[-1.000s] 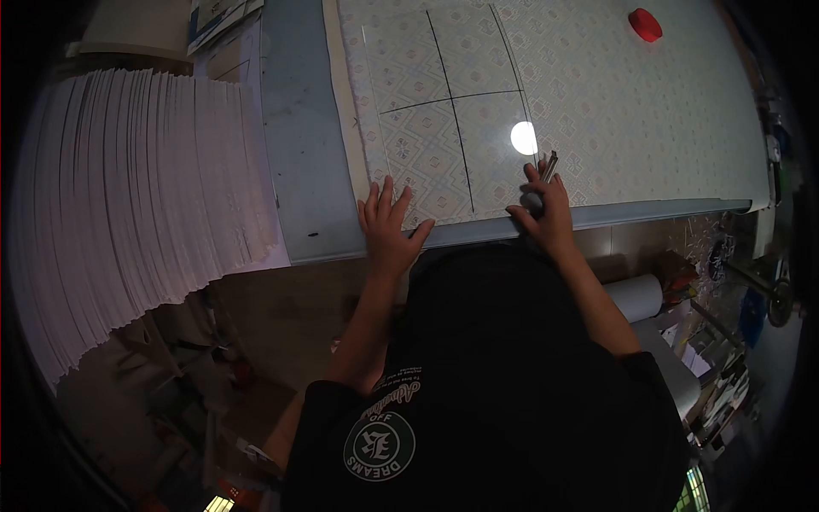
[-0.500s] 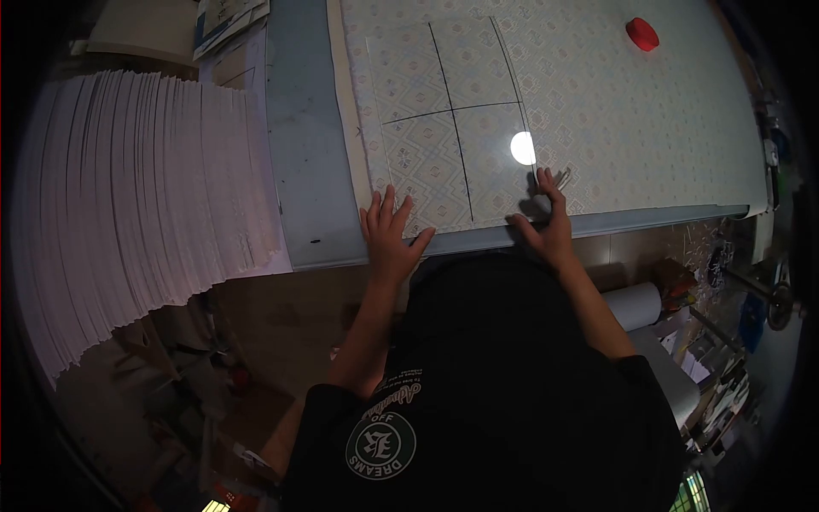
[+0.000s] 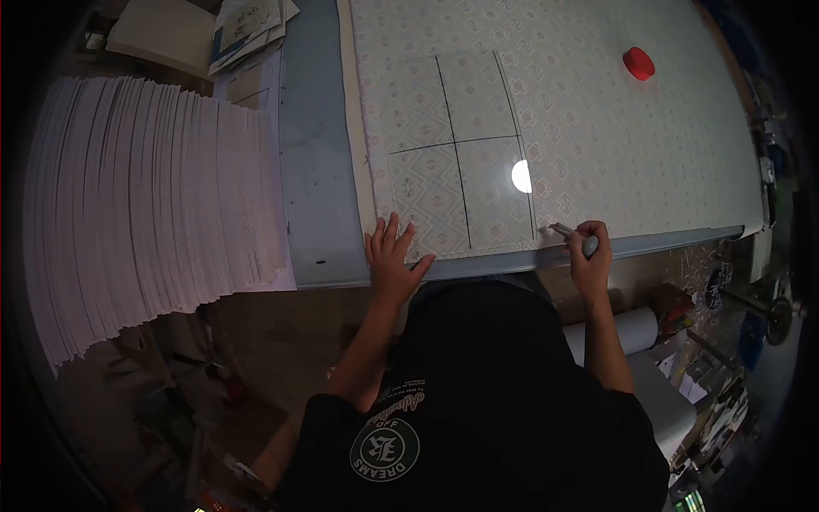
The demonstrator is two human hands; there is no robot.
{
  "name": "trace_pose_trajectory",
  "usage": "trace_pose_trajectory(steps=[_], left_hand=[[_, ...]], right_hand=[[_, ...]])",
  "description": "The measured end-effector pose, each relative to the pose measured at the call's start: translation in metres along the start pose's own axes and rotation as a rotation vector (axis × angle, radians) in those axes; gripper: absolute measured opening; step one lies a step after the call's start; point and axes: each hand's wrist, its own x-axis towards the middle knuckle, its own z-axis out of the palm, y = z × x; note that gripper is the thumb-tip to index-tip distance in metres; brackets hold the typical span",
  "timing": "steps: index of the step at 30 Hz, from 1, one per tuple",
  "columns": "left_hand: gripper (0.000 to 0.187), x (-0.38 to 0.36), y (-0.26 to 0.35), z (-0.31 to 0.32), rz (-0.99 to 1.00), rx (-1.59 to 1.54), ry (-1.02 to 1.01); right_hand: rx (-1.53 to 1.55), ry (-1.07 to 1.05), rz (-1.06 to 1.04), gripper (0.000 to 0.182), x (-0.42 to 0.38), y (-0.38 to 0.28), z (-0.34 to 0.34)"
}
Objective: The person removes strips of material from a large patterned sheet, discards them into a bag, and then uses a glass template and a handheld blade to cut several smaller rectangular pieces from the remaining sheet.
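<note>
My left hand (image 3: 395,264) lies with fingers spread on the lower left corner of a transparent sheet (image 3: 490,200) marked with black crossing lines. Under that sheet is a pale material (image 3: 597,154) with a diamond pattern, laid over the table. Off the sheet's lower right corner, my right hand (image 3: 592,260) is closed around a grey pen (image 3: 561,230). The pen's tip points left, close over the patterned material near the table's front edge.
A red round object (image 3: 638,64) sits on the patterned material at the far right. Tall stacked white sheets (image 3: 153,196) stand to the left, beyond the table's bluish-grey edge (image 3: 317,171). Papers (image 3: 247,30) lie at the upper left. A pale roll (image 3: 636,328) is below the table on the right.
My right hand has moved right and down from the transparent sheet's edge, and its fingers are now closed around the pen. My left hand stays on the sheet's corner. The camera view has shifted slightly.
</note>
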Motion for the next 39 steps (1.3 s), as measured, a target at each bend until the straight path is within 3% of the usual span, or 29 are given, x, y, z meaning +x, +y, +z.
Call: trace_pose_trajectory(steps=[2, 6, 8, 12, 16, 19, 21, 24, 30, 33, 39], left_hand=[[0.068, 0.001, 0.000, 0.000, 0.003, -0.003, -0.001], [0.063, 0.002, 0.002, -0.004, 0.000, -0.025, -0.026], [0.060, 0.011, 0.012, -0.011, 0.021, 0.048, -0.012], [0.051, 0.044, 0.017, -0.004, 0.093, 0.010, -0.048], [0.048, 0.101, 0.065, 0.009, 0.127, -0.107, -0.226], [0.063, 0.127, 0.105, 0.020, 0.241, -0.042, -0.291], [0.084, 0.136, 0.126, 0.025, 0.287, 0.116, -0.335], [0.100, 0.143, 0.149, 0.024, 0.208, 0.252, -0.489], [0.110, 0.151, 0.156, 0.027, 0.143, 0.299, -0.605], [0.113, 0.146, 0.158, 0.028, 0.170, 0.420, -0.531], [0.113, 0.155, 0.160, 0.026, 0.125, 0.343, -0.641]], right_hand=[[0.340, -0.011, 0.175, 0.022, -0.004, -0.014, 0.004], [0.319, -0.015, 0.268, 0.018, -0.013, -0.020, 0.006], [-0.065, -0.040, 0.080, 0.018, -0.018, -0.017, 0.002], [-0.119, -0.103, 0.181, 0.019, -0.026, -0.028, 0.005], [-0.214, -0.125, 0.097, 0.020, -0.031, -0.022, 0.014], [-0.242, -0.118, 0.005, 0.020, -0.033, -0.020, 0.018], [-0.264, -0.116, -0.026, 0.020, -0.035, -0.023, 0.018], [-0.311, -0.184, 0.043, 0.019, -0.031, -0.033, 0.014], [-0.365, -0.264, 0.050, 0.018, -0.024, -0.044, 0.013], [-0.367, -0.281, 0.043, 0.018, -0.021, -0.044, 0.012], [-0.452, -0.290, 0.094, 0.019, -0.020, -0.042, 0.018]])
